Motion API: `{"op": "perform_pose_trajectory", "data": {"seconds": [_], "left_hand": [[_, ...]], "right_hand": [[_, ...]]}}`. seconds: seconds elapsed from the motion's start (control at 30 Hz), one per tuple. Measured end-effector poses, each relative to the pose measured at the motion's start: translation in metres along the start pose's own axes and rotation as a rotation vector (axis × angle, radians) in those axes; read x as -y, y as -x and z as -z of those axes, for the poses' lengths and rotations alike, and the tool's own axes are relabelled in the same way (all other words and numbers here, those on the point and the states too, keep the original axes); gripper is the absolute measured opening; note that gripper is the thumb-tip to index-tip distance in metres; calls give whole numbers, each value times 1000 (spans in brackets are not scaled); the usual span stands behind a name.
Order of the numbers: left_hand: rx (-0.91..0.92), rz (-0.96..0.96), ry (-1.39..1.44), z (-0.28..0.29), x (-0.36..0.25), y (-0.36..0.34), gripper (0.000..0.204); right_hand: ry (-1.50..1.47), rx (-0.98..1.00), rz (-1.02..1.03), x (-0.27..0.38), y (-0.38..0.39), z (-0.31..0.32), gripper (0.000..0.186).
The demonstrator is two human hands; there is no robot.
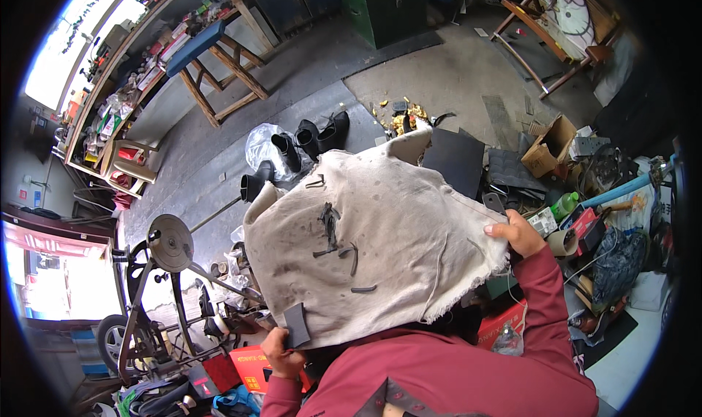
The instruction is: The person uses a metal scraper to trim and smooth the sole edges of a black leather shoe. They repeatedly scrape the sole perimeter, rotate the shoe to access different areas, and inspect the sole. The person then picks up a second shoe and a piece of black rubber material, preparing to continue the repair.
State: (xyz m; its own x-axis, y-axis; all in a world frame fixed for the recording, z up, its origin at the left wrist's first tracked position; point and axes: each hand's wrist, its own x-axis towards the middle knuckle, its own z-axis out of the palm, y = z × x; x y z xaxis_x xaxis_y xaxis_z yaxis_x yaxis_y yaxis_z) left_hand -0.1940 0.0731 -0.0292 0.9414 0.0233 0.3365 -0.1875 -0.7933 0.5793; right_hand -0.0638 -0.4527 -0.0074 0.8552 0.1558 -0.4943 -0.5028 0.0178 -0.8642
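Note:
A worn off-white cloth (395, 220) with frayed edges is spread over my lap. Several black scraps (329, 227) and short curved strips lie on it, left of its middle. At the near left corner, my left hand (284, 355) is closed on a flat dark grey piece (296, 325) that rests against the cloth. My right hand (523, 236) grips the cloth's right edge, thumb on top and fingers mostly hidden. Just beyond those fingers sticks out a dark flat piece (493, 203); whether the hand holds it too is unclear.
Several black boots (307, 139) stand beyond the cloth beside a clear plastic bag (263, 145). A metal machine with a round wheel (170, 241) is at my left. Piled clutter with a cardboard box (550, 146) lies right. Farther off are a blue-topped stool (197, 48) and green chest (384, 11).

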Motion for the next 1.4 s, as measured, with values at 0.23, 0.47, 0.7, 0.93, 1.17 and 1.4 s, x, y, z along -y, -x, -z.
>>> {"op": "perform_pose_trajectory", "data": {"seconds": [0.23,0.47,0.7,0.93,1.17,1.4], "left_hand": [[-100,-8,67,27,0,-61,38],[-145,-57,127,34,-5,-111,33],[-67,102,158,27,-5,-187,18],[172,282,381,17,35,-279,18],[163,168,142,32,20,-268,20],[254,183,-181,38,14,-246,7]], "right_hand": [[-296,-113,216,29,30,-17,56],[-256,-137,333,63,23,-27,41],[-421,-376,369,88,-10,-48,44],[-538,-331,391,106,-57,-61,23],[-489,-361,434,109,-63,-62,26],[-214,-476,362,120,-77,-77,29]]}}
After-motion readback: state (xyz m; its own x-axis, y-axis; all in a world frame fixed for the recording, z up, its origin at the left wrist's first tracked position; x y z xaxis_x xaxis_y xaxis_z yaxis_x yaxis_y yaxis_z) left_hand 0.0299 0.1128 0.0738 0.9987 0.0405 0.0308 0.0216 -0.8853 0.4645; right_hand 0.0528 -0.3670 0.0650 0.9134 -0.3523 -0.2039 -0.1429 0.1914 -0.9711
